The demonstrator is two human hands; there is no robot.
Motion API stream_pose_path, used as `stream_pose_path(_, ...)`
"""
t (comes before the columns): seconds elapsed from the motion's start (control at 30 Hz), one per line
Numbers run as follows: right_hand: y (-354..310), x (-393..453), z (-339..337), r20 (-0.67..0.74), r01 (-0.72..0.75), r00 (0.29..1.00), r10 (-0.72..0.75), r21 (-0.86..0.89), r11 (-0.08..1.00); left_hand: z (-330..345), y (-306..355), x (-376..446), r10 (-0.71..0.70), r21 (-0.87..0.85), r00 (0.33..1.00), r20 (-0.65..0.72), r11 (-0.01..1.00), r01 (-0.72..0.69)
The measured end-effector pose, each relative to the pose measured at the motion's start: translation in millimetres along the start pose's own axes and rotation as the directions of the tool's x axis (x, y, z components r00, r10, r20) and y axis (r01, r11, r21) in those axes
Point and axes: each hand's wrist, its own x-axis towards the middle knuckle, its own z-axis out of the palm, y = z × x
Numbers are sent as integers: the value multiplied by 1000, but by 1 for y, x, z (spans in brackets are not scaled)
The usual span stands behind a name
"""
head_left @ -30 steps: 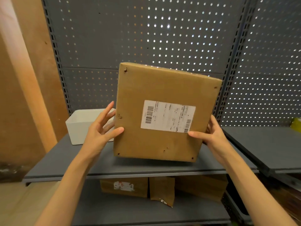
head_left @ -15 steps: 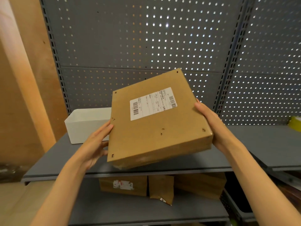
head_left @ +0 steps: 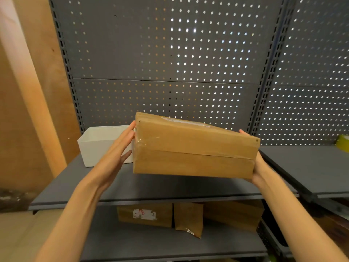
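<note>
A brown cardboard box [head_left: 192, 148] hangs above the grey shelf [head_left: 151, 188], lying nearly flat with its labelled face turned up and its long side toward me. My left hand [head_left: 120, 146] presses its straight fingers flat against the box's left end. My right hand [head_left: 258, 165] supports the right end from the side and below; the box hides most of its fingers.
A white open bin [head_left: 100, 144] stands on the shelf just left of the box. Behind is a grey pegboard wall [head_left: 170, 63]. Several brown parcels [head_left: 145, 214] lie on the lower shelf. A second grey shelf [head_left: 311, 167] adjoins on the right. A wooden panel [head_left: 28, 91] bounds the left.
The box has tipped from upright with the label facing me to almost flat with the label on top. Both hands stayed at its ends and lowered slightly toward the shelf.
</note>
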Motion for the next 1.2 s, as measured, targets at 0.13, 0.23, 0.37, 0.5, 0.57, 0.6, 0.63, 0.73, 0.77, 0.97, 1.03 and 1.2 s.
stream_pose_path(0.13, 7, -1, -5, 14, -3, 1000, 3, 40, 999, 7, 6, 5, 23, 63, 1000, -4, 998, -23)
stream_pose_path(0.23, 11, -2, -4, 4, -9, 1000, 9, 100, 995, 7, 8, 9, 34, 116, 999, -22, 993, -31)
stream_pose_path(0.37, 16, -2, -8, -23, -12, 1000, 16, 144, 990, 12, 10, 9, 72, 154, 997, -1, 986, -71)
stream_pose_path(0.5, 14, -6, -4, 53, 50, 997, -56, 106, 993, 12, 7, 8, 68, 174, 998, -9, 983, -65)
stream_pose_path(0.57, 12, -8, 1, 97, 147, 984, -148, 19, 989, 9, 5, 7, 67, 125, 997, -30, 990, -63)
stream_pose_path(0.6, 11, -8, 2, 92, 197, 977, -192, -52, 979, 8, 2, 7, 69, 77, 996, -51, 995, -65)
stream_pose_path(0.63, 10, -8, 4, 81, 232, 971, -224, -125, 964, 7, 0, 7, 59, 9, 995, -86, 998, -58)
stream_pose_path(0.73, 3, -14, 17, 33, 302, 951, -307, -302, 904, 1, -14, 11, -32, -260, 978, -204, 965, -23)
stream_pose_path(0.77, 0, -18, 24, 20, 316, 943, -331, -364, 876, -2, -19, 12, -71, -358, 973, -218, 934, -13)
stream_pose_path(0.97, -3, -33, 59, 153, 501, 847, -509, -552, 667, -10, -50, 14, -153, -711, 974, -167, 703, -11)
stream_pose_path(1.03, -1, -34, 65, 151, 545, 816, -558, -523, 655, -11, -59, 13, -149, -772, 979, -141, 636, -14)
stream_pose_path(1.2, 3, -28, 65, 149, 554, 809, -568, -514, 655, -7, -68, 10, -92, -792, 991, -102, 609, -25)
